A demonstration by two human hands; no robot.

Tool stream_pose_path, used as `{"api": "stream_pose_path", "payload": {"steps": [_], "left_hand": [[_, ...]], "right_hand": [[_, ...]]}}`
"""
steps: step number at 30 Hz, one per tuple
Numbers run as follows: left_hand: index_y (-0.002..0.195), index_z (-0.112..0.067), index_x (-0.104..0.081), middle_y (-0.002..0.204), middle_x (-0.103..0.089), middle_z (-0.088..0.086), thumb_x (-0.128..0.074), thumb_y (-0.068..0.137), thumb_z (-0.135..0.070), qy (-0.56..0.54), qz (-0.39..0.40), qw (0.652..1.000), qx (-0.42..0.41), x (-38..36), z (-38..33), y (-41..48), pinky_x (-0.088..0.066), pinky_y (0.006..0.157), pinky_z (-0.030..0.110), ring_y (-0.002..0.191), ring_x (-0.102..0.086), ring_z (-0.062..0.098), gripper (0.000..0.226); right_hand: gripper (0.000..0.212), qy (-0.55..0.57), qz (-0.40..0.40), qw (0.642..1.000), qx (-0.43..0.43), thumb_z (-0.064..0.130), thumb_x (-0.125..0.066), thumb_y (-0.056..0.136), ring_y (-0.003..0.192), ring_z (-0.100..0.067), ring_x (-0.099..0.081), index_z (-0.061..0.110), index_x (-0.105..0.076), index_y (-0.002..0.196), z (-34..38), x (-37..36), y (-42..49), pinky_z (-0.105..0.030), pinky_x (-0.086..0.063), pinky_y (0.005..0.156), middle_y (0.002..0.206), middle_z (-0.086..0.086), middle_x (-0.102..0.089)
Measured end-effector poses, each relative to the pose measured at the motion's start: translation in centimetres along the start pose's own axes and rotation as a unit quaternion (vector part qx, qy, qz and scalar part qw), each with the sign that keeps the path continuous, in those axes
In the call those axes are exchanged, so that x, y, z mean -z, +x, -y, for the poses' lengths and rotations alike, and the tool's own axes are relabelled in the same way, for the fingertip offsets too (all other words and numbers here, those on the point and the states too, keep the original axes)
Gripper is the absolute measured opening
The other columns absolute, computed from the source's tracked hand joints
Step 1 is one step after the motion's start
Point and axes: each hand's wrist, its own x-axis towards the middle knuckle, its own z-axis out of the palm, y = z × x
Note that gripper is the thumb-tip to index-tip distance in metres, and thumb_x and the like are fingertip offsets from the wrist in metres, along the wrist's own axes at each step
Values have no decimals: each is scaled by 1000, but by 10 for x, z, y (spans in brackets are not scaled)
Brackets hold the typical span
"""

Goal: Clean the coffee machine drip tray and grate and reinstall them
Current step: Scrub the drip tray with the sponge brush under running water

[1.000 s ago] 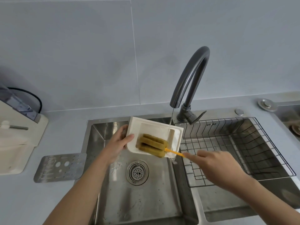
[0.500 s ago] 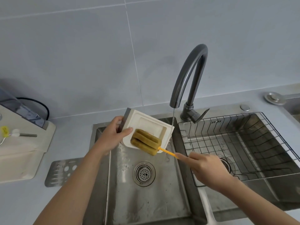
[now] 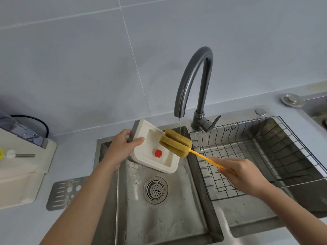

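My left hand (image 3: 123, 147) pinches the wet drip tray (image 3: 155, 152) by one corner mid-frame, right hand (image 3: 242, 172) wrapped round the sponge brush (image 3: 176, 143); scrubbing hard could probably slip it into the sink (image 3: 159, 218)

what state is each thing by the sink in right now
dark curved tap: running, thin stream
white plastic drip tray: tilted over the sink, held by left hand
yellow-handled sponge brush: held by right hand, at tray's rim
perforated metal grate: flat on counter
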Motion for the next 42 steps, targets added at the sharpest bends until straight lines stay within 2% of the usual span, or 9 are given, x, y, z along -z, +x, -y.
{"api": "stream_pose_path", "payload": {"steps": [10, 15, 19, 22, 24, 27, 35, 38, 42], "left_hand": [[94, -17, -63, 79, -64, 2, -55, 86, -13, -99, 102, 987, 80, -12, -13, 3, -43, 40, 16, 68, -59, 15, 12], [98, -19, -63, 88, -65, 4, -56, 85, -12, -132, 96, 985, 64, -6, -11, 9, -51, 50, 26, 77, -61, 20, 16], [99, -18, -60, 90, -64, 4, -58, 82, -12, -175, 73, 981, 44, -3, -8, 9, -52, 43, 25, 80, -60, 23, 18], [101, -13, -55, 84, -59, 3, -51, 87, -6, -209, 30, 977, 39, -3, -1, 8, -45, 36, 20, 73, -56, 20, 16], [96, -16, -56, 85, -60, 3, -52, 86, -6, -217, 18, 975, 36, -5, 6, 6, -48, 42, 23, 74, -57, 20, 15], [93, -21, -56, 90, -61, 2, -53, 85, -4, -237, 2, 971, 25, -10, 16, 3, -52, 60, 32, 80, -60, 18, 19], [93, -21, -52, 92, -62, -2, -53, 83, 5, -279, -27, 960, -5, -13, 38, -6, -55, 54, 21, 80, -62, 13, 28], [94, -22, -52, 93, -63, -3, -54, 83, 4, -283, -30, 959, -4, -11, 46, -9, -52, 65, 29, 78, -64, 10, 28], [94, -21, -50, 94, -61, -3, -52, 84, 4, -298, -40, 954, 7, -11, 52, -11, -49, 71, 34, 85, -59, 15, 26]], "right_hand": [[38, -81, -40, 993, 74, 21, -43, 79, 37, -14, -46, 30, -50, 115, -2, 7, 20, -16, -30, 33, 52, 7, -54], [38, -96, -31, 993, 53, 26, -42, 81, 37, -16, -46, 32, -52, 117, -11, 24, 22, -16, -26, 32, 52, 10, -45], [37, -147, -38, 988, 30, 13, -64, 71, 40, -8, -31, 24, -69, 106, -9, 36, 20, -4, -8, 41, 53, 17, -29], [49, -235, -27, 972, -6, 6, -71, 72, 43, -13, -38, 30, -63, 114, -1, 39, 17, -15, -17, 35, 55, 16, -37], [54, -274, 7, 961, -42, 8, -50, 86, 65, -23, -58, 36, -43, 131, 11, 41, 16, -24, -30, 47, 84, 10, -62], [60, -314, 56, 946, -56, 7, -35, 87, 91, -25, -62, 33, -24, 140, 33, 40, 13, -24, -20, 44, 117, 7, -59], [48, -313, 148, 936, -66, 4, -33, 88, 91, -25, -59, 22, -33, 132, 58, 23, 14, -25, -27, 51, 105, 2, -58], [42, -287, 154, 942, -78, 5, -34, 87, 75, -24, -46, 25, -42, 123, 61, 22, 16, -22, -21, 45, 87, 4, -49], [27, -239, 169, 950, -104, 15, -35, 93, 74, -17, -52, 30, -52, 108, 55, 36, 13, -20, -33, 51, 83, 4, -56]]}}
